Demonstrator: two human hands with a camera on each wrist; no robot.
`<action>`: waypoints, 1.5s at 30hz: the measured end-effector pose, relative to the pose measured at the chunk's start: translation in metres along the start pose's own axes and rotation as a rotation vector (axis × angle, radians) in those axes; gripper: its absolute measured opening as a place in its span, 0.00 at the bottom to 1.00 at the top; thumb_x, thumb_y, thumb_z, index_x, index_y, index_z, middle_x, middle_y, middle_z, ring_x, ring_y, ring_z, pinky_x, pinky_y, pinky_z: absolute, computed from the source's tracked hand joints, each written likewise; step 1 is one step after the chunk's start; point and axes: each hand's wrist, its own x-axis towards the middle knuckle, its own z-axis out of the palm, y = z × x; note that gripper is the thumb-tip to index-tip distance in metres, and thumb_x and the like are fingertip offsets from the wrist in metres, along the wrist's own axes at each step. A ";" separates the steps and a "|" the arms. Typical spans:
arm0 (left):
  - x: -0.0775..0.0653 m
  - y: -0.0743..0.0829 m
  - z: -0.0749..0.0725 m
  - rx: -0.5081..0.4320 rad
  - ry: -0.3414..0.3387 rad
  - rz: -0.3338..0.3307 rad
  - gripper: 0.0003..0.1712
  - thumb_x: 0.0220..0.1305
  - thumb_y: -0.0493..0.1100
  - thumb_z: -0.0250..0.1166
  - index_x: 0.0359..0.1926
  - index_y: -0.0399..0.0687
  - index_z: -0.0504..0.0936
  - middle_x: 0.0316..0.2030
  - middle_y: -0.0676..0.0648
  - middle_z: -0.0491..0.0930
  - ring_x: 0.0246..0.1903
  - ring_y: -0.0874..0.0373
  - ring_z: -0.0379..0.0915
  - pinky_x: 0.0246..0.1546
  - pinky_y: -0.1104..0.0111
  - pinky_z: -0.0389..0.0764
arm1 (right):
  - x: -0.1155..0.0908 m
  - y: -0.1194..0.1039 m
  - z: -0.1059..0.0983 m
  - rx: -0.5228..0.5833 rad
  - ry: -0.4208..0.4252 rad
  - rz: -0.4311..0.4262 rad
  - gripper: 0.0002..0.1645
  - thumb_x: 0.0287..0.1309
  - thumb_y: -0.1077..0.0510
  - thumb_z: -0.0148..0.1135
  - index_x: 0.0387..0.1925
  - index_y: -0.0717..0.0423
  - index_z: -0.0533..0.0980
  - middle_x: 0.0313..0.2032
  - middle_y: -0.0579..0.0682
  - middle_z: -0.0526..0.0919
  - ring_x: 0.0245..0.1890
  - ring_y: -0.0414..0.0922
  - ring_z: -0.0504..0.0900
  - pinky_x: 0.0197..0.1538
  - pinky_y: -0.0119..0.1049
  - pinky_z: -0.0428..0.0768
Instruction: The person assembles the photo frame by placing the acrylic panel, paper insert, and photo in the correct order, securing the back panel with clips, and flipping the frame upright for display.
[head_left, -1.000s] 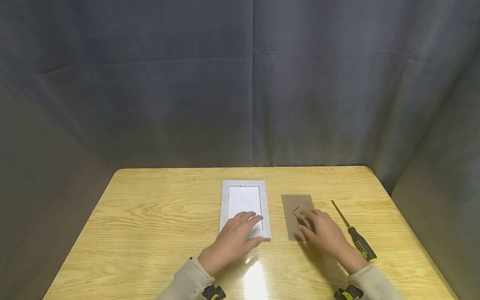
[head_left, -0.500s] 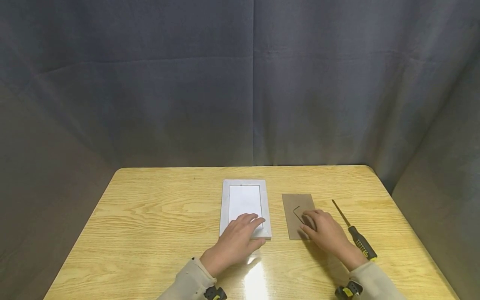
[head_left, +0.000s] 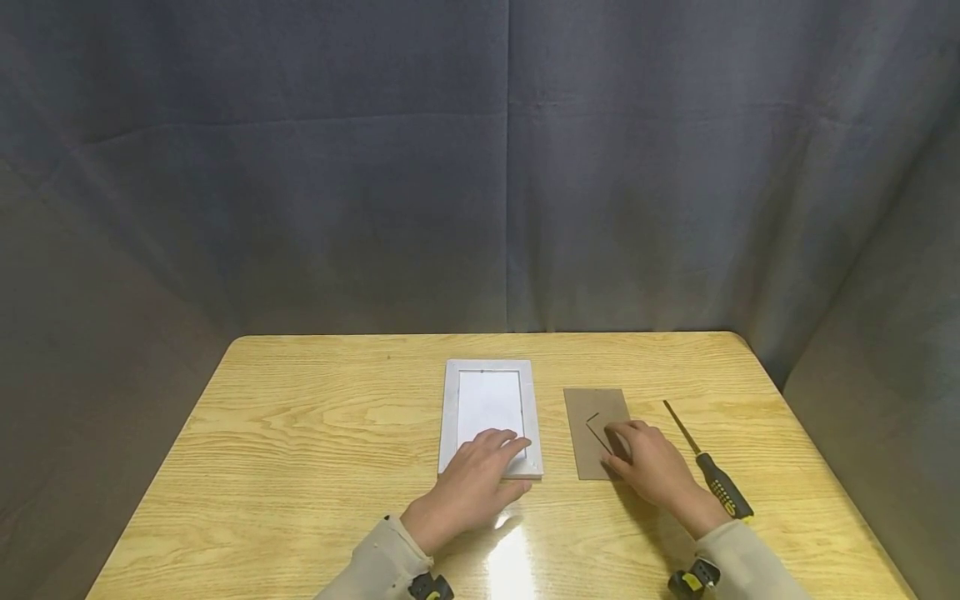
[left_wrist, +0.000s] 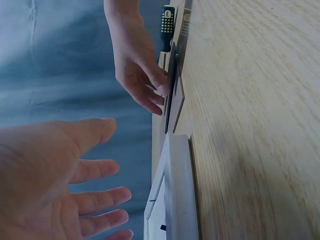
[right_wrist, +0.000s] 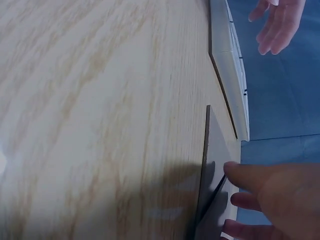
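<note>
The left hand [head_left: 474, 479], its grip open with fingers spread, hovers above the near end of a white picture frame [head_left: 450, 417] lying flat on the wooden table [head_left: 315, 433]. The right hand [head_left: 656, 467] curls over a brown backing board [head_left: 580, 402] to the frame's right, thumb at a thin, dark L-shaped bar [head_left: 588, 426]; whether this grip pinches it, I cannot tell. A slotted-grip screwdriver [head_left: 722, 483] lies just beyond, beside the right forearm.

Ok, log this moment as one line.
left hand: above white frame, not gripping | right hand: at thin dark piece over brown board, grip unclear | screwdriver: on table
</note>
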 end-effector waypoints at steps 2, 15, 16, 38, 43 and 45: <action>0.000 0.000 0.000 0.002 0.002 0.000 0.32 0.61 0.57 0.59 0.63 0.50 0.72 0.60 0.44 0.72 0.61 0.51 0.64 0.58 0.54 0.68 | 0.000 0.000 0.001 -0.012 -0.001 -0.008 0.29 0.51 0.50 0.66 0.52 0.62 0.77 0.47 0.63 0.79 0.45 0.58 0.78 0.46 0.53 0.78; 0.002 0.004 -0.001 -0.010 -0.010 0.010 0.31 0.61 0.57 0.58 0.63 0.51 0.71 0.60 0.47 0.72 0.61 0.52 0.64 0.58 0.55 0.68 | -0.001 -0.002 0.004 -0.035 0.012 -0.004 0.26 0.49 0.54 0.68 0.50 0.61 0.77 0.47 0.62 0.78 0.44 0.58 0.77 0.42 0.52 0.79; 0.002 0.004 0.000 -0.014 -0.013 0.010 0.31 0.62 0.57 0.58 0.63 0.51 0.71 0.60 0.47 0.72 0.61 0.52 0.64 0.58 0.55 0.68 | -0.001 -0.002 0.004 -0.038 0.013 -0.004 0.26 0.49 0.54 0.68 0.50 0.61 0.77 0.47 0.62 0.78 0.43 0.58 0.77 0.42 0.52 0.79; 0.001 0.009 0.003 0.031 -0.055 0.032 0.32 0.62 0.58 0.57 0.65 0.50 0.70 0.61 0.46 0.71 0.62 0.52 0.63 0.57 0.55 0.69 | 0.001 0.000 0.009 -0.100 0.075 -0.059 0.26 0.49 0.58 0.68 0.52 0.60 0.76 0.41 0.59 0.78 0.37 0.54 0.77 0.34 0.47 0.79; 0.001 0.006 0.004 0.043 -0.045 0.036 0.33 0.62 0.58 0.57 0.65 0.51 0.69 0.61 0.47 0.71 0.62 0.52 0.63 0.57 0.55 0.69 | 0.002 0.000 0.008 -0.115 0.074 -0.061 0.26 0.49 0.58 0.67 0.52 0.59 0.77 0.40 0.57 0.78 0.35 0.53 0.76 0.35 0.46 0.78; 0.000 0.005 0.003 0.042 -0.043 0.035 0.33 0.62 0.58 0.57 0.65 0.51 0.69 0.61 0.47 0.71 0.61 0.52 0.63 0.57 0.55 0.69 | 0.002 0.001 0.007 -0.116 0.070 -0.063 0.26 0.50 0.57 0.67 0.52 0.59 0.77 0.40 0.57 0.78 0.35 0.52 0.76 0.35 0.46 0.78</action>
